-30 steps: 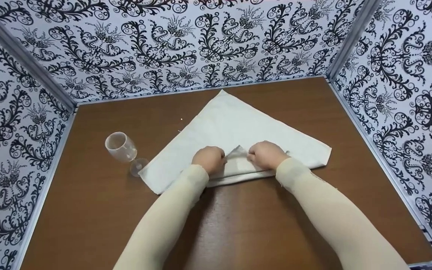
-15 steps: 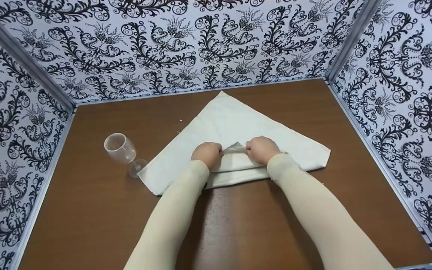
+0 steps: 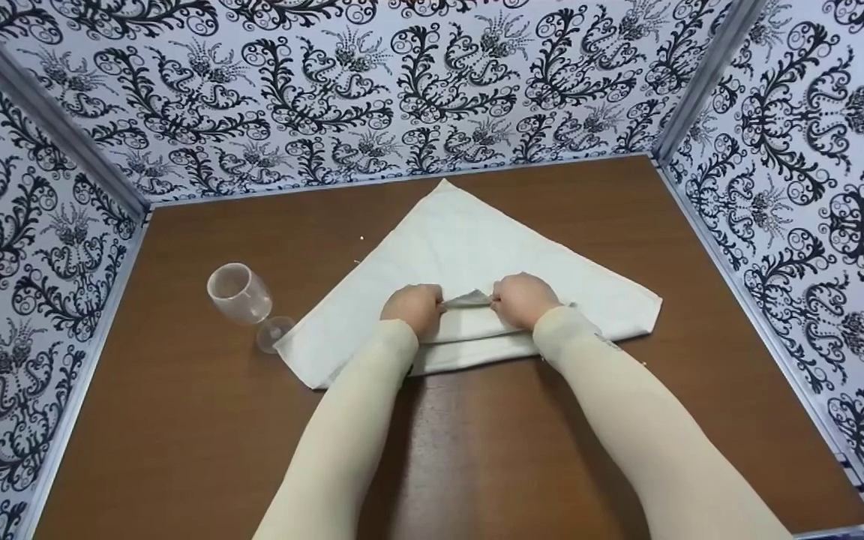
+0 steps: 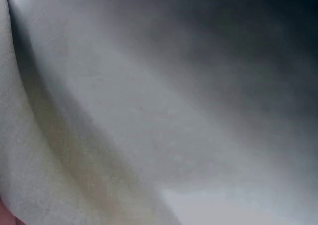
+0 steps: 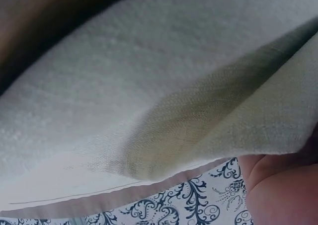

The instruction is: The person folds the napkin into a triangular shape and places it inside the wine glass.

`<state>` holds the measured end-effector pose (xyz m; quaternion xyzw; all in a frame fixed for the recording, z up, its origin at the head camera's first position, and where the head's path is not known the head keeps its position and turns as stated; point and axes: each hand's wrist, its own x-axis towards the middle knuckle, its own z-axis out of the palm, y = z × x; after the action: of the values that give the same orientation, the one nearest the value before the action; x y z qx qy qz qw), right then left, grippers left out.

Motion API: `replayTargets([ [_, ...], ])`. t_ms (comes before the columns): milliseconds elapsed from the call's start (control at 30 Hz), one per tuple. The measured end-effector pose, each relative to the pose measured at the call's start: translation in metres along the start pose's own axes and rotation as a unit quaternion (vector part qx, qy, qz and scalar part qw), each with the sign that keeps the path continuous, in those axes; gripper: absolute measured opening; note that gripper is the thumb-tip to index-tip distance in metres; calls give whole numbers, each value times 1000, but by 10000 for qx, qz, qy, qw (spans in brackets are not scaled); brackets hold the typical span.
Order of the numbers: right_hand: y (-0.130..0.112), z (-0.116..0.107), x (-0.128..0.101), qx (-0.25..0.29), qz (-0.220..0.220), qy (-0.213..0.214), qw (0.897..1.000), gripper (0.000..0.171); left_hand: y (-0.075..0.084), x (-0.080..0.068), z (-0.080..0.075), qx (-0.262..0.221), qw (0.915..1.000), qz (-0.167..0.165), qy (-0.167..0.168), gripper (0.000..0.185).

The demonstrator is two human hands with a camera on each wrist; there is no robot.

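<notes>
Brown table (image 3: pixel 177 420), patterned walls.
Your left hand (image 3: pixel 413 309) and right hand (image 3: pixel 523 300) both pinch the napkin (image 3: pixel 469 240)'s raised fold between them.

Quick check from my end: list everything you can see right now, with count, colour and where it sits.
napkin: one, white cloth, folded into a triangle with its tip pointing away, mid-table; a small pleat is raised near its near edge.
wine glass: one, clear, lying on its side left of the napkin, its foot touching or just short of the cloth's left corner.
table: one, brown.
walls: three, white with black scrollwork, at the left, the back and the right of the table.
sleeves: two, cream, covering both forearms.
left hand: one, pinches the pleat's left end.
right hand: one, pinches the pleat's right end.
</notes>
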<state>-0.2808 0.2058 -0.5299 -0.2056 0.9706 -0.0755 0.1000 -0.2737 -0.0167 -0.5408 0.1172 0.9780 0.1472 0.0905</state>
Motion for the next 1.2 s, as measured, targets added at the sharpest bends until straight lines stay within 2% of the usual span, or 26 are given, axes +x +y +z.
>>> replayTargets([
  [300, -2, -3, -2, 38, 67, 78, 9999, 22, -3, 2, 2, -34, 10000, 19, 79, 22],
  [533, -6, -6, -6, 105, 201, -75, 9997, 25, 0, 0, 0, -86, 9998, -136, -81, 20],
  [733, -7, -6, -6, 115, 218, -68, 9997, 25, 1, -1, -1, -115, 9997, -212, -73, 23],
  [1200, -5, -1, -3, 232, 303, -54, 9993, 23, 3, -5, -5, -150, 9997, -185, -53, 22],
])
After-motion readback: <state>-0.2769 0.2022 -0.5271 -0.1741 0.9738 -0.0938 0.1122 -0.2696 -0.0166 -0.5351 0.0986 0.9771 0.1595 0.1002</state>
